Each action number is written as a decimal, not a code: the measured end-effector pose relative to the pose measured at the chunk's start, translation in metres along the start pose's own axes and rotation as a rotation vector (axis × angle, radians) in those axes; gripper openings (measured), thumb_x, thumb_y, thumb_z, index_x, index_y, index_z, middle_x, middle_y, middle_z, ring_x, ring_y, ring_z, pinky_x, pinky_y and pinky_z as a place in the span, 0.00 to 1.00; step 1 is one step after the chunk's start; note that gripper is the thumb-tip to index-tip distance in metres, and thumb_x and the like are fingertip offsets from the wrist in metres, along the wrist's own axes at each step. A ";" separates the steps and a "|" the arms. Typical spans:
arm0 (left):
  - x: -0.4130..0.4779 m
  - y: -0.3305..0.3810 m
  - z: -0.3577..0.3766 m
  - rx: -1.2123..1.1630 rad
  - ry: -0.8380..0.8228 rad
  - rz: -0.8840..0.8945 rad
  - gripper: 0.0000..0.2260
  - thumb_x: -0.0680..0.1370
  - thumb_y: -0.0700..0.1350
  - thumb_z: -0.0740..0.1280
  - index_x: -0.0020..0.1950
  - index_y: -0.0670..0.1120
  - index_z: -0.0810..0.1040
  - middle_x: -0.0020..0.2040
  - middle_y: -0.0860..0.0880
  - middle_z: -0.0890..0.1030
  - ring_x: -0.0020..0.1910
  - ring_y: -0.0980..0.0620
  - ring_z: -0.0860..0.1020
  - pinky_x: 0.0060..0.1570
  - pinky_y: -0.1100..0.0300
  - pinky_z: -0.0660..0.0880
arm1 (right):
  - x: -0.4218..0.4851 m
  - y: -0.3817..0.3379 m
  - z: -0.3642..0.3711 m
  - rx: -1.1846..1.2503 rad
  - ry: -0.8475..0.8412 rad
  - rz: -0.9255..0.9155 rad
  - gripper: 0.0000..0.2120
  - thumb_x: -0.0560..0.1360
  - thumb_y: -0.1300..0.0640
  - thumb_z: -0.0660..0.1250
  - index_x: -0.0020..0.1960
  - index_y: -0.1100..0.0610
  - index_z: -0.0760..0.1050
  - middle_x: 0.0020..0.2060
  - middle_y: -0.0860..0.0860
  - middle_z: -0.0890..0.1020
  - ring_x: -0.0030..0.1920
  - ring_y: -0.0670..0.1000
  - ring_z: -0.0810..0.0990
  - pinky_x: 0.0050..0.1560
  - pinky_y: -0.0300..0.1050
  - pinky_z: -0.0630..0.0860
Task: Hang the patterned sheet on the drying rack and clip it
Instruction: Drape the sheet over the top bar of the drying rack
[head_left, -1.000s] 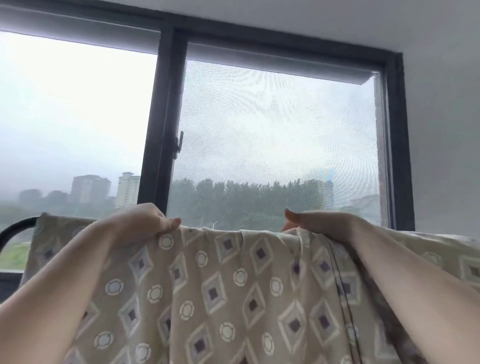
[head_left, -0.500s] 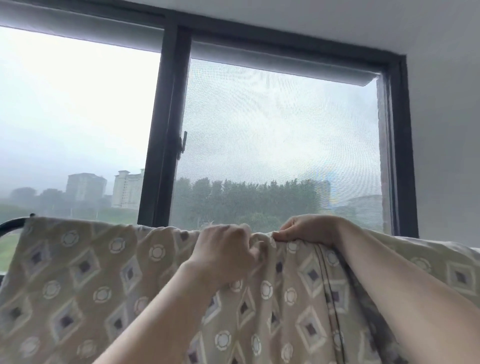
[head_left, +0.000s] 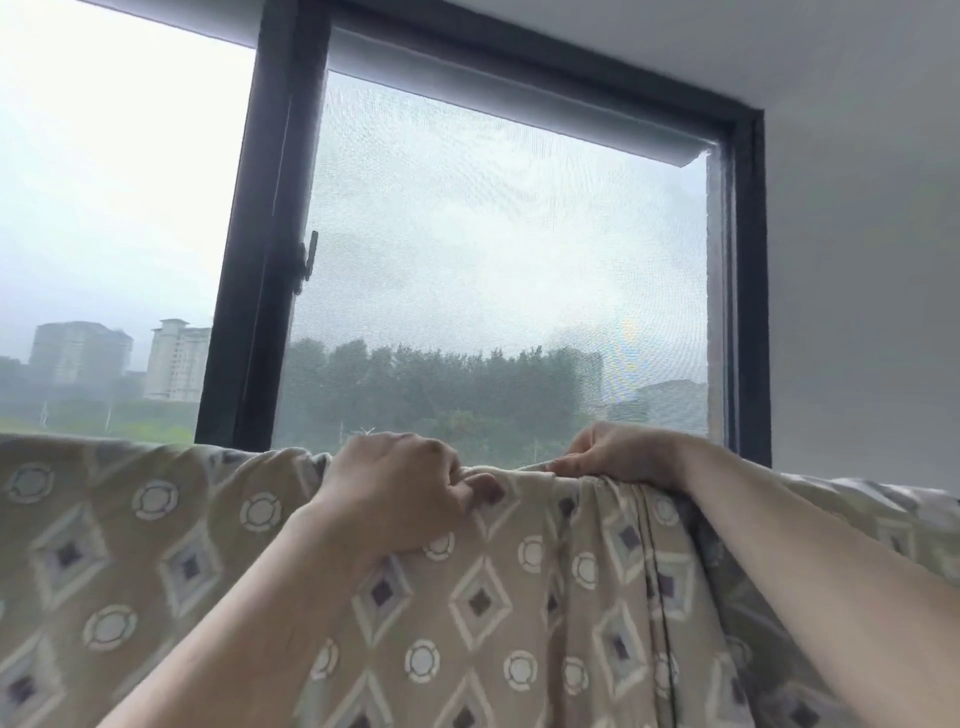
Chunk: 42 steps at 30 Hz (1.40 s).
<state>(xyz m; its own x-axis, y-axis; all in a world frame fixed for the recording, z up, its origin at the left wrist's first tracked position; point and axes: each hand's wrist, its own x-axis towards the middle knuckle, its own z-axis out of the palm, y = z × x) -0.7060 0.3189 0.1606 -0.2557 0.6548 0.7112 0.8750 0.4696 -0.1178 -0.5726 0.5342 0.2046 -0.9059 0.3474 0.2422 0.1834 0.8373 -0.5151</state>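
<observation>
The beige patterned sheet, printed with diamonds and circles, hangs over a top bar and fills the lower half of the view. The rack itself is hidden under the cloth. My left hand grips the sheet's top edge at the centre, fingers curled into the fabric. My right hand pinches the same edge just to the right, thumb on the near side. The two hands are a short gap apart. No clip is visible.
A dark-framed window with a mesh screen stands right behind the sheet. A latch handle sits on the middle frame post. A grey wall closes the right side.
My left hand slid right along the top edge from the sheet's left part until it sat beside my right hand. The rack's dark bar end at far left has gone from view.
</observation>
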 end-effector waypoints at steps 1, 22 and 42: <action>0.002 -0.002 0.000 0.021 -0.018 -0.020 0.25 0.73 0.72 0.51 0.40 0.54 0.75 0.43 0.56 0.81 0.39 0.53 0.73 0.39 0.57 0.66 | 0.001 0.001 0.000 -0.096 0.082 -0.067 0.19 0.74 0.45 0.71 0.28 0.53 0.75 0.25 0.43 0.74 0.27 0.40 0.70 0.31 0.37 0.67; 0.064 0.144 0.061 0.043 0.106 -0.123 0.17 0.76 0.59 0.55 0.39 0.49 0.72 0.46 0.50 0.82 0.42 0.50 0.74 0.40 0.55 0.65 | -0.032 0.092 -0.052 -0.091 0.226 -0.355 0.09 0.77 0.54 0.67 0.46 0.58 0.82 0.41 0.54 0.86 0.39 0.45 0.78 0.47 0.50 0.77; 0.071 0.152 0.055 0.065 0.039 -0.226 0.28 0.77 0.68 0.49 0.33 0.46 0.70 0.32 0.52 0.78 0.34 0.54 0.76 0.36 0.59 0.70 | -0.091 0.206 -0.085 -0.247 0.841 -0.202 0.09 0.78 0.53 0.64 0.49 0.49 0.84 0.39 0.45 0.84 0.43 0.50 0.80 0.46 0.46 0.76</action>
<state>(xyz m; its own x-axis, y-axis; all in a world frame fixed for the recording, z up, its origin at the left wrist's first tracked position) -0.6140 0.4695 0.1546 -0.4251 0.5061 0.7504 0.7688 0.6395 0.0041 -0.4198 0.7111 0.1462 -0.3689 0.2973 0.8807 0.2156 0.9490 -0.2300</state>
